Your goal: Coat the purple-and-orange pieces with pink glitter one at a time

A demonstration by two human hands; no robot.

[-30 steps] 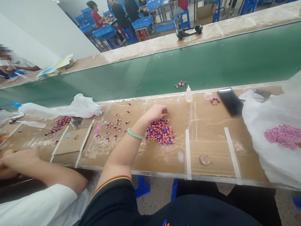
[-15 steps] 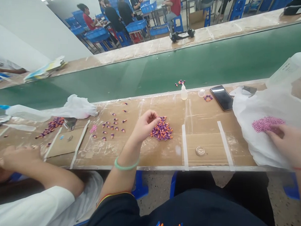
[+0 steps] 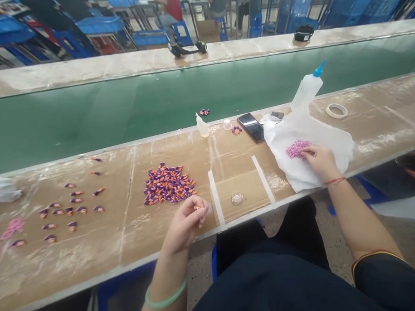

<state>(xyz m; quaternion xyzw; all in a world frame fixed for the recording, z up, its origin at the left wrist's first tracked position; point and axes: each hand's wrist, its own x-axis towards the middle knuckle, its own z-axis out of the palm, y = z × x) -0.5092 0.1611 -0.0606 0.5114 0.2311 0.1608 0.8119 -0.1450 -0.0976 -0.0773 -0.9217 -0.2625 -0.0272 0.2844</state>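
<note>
My left hand (image 3: 189, 220) is closed in a pinch near the table's front edge. Between its fingertips shows a bit of a small purple-and-orange piece (image 3: 197, 208). Behind that hand lies a heap of such purple-and-orange pieces (image 3: 169, 183). At the right, my right hand (image 3: 319, 161) has its fingertips pressed together at the edge of a pile of tiny pink pieces (image 3: 296, 149). That pile rests on a white plastic sheet or bag (image 3: 282, 165). Whatever the right fingertips hold is too small to make out.
A small clear round dish (image 3: 237, 199) sits on taped cardboard (image 3: 228, 188). Behind stand a small dropper bottle (image 3: 203, 127), a phone (image 3: 251, 127) and a large blue-tipped bottle (image 3: 307, 92). A tape roll (image 3: 336, 111) lies right. Spread-out pieces (image 3: 69, 209) and pink bits (image 3: 12, 229) lie left.
The view has swung right. My left hand has left the heap and come toward the front edge with a purple-and-orange piece. My right hand stays at the pink pile.
</note>
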